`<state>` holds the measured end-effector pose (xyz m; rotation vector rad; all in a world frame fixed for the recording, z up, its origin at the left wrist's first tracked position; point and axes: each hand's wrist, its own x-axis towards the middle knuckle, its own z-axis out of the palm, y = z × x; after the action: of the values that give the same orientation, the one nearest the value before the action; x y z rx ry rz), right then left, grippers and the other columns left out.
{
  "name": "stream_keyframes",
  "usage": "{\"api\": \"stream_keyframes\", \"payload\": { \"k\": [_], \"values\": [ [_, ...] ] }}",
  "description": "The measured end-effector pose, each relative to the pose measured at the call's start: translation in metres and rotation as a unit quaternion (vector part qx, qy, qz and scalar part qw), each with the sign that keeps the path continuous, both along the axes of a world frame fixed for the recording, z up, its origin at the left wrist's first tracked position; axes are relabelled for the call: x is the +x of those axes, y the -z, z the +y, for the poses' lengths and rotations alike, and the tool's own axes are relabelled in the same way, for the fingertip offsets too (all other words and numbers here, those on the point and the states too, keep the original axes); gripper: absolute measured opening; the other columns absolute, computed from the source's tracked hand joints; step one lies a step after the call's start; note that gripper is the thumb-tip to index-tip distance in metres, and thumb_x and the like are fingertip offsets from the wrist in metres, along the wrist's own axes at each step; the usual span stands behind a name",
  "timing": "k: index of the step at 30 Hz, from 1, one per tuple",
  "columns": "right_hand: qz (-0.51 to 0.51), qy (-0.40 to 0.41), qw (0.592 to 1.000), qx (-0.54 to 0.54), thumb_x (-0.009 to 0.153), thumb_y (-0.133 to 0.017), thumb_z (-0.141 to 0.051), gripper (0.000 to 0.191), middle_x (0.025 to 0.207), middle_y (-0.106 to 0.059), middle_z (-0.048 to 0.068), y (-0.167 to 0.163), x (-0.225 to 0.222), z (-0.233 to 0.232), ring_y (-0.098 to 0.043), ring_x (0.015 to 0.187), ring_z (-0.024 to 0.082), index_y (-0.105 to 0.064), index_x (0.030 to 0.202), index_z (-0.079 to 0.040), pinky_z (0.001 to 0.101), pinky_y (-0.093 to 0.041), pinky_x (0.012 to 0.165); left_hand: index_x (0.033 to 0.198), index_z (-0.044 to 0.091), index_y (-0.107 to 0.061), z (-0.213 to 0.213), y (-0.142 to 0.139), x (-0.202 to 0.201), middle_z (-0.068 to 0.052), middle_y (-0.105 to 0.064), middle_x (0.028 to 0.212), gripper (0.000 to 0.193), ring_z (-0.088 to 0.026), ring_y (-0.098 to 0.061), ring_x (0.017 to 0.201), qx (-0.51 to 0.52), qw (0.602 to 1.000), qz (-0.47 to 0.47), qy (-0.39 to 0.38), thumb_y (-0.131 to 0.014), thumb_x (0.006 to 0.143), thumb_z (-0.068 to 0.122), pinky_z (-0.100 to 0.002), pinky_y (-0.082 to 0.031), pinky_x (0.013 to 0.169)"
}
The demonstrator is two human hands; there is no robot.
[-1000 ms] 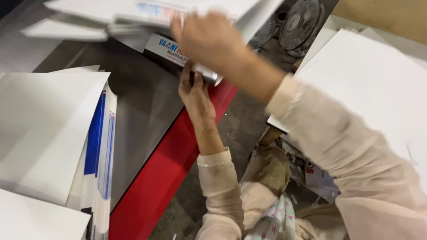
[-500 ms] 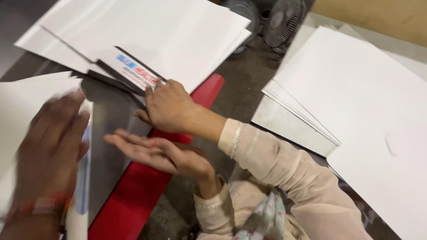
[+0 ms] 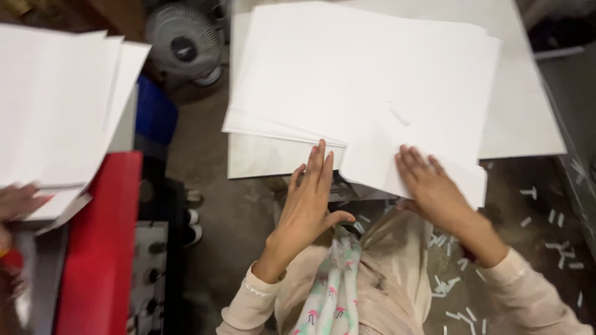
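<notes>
A thick stack of large white paper sheets [image 3: 372, 80] lies in front of me on a low surface. My left hand [image 3: 310, 198] is flat and open, its fingertips touching the near edge of the stack. My right hand [image 3: 431, 186] rests palm down on the top sheet near its lower corner, fingers spread. Neither hand grips a sheet.
Another white paper stack [image 3: 56, 105] sits at the left on a machine with a red edge [image 3: 99, 242]. Another person's hand [image 3: 18, 201] touches that stack. A small fan [image 3: 183, 43] stands on the floor behind. Paper scraps [image 3: 546, 217] litter the floor at the right.
I have turned right, from the red-edged machine to the big paper stack. Both hands left the machine table and now rest on that stack's near edge.
</notes>
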<state>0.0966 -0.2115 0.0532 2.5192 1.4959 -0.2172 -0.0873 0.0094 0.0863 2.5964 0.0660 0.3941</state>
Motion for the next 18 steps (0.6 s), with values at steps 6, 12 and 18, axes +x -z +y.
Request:
{"api": "stream_keyframes", "payload": {
  "k": [6,12,18],
  "values": [
    [0.085,-0.047,0.977,0.19,0.086,-0.066,-0.04,0.075,0.153,-0.042,0.02,-0.002,-0.008,-0.012,-0.041,0.142,0.034,-0.045,0.143,0.003,0.0448,-0.036,0.114,0.154,-0.005,-0.022,-0.022,0.007,0.038,-0.025,-0.016,0.166,0.117,-0.036,-0.024,0.153,0.024,0.991,0.077,0.106,-0.087,0.068,0.042,-0.056,-0.028,0.117],
    [0.195,0.011,0.972,0.129,0.095,-0.063,-0.039,0.059,0.153,-0.048,0.012,-0.03,0.005,-0.009,-0.045,0.143,0.029,-0.052,0.141,-0.003,0.0411,-0.043,0.111,0.129,0.008,-0.062,0.006,0.025,0.078,-0.009,-0.059,0.146,0.052,-0.029,-0.063,0.124,0.016,0.989,0.043,0.143,-0.077,0.087,0.035,-0.044,-0.049,0.102],
    [0.011,0.007,0.992,0.127,0.075,-0.08,-0.026,0.085,0.16,-0.04,0.02,-0.03,-0.011,-0.022,-0.035,0.147,0.04,-0.047,0.15,-0.005,0.0513,-0.035,0.111,0.116,0.013,-0.072,0.009,0.033,0.081,-0.002,-0.073,0.123,0.031,-0.028,-0.072,0.093,0.02,0.994,0.067,0.08,-0.075,0.09,0.029,-0.039,-0.056,0.081]
  ]
}}
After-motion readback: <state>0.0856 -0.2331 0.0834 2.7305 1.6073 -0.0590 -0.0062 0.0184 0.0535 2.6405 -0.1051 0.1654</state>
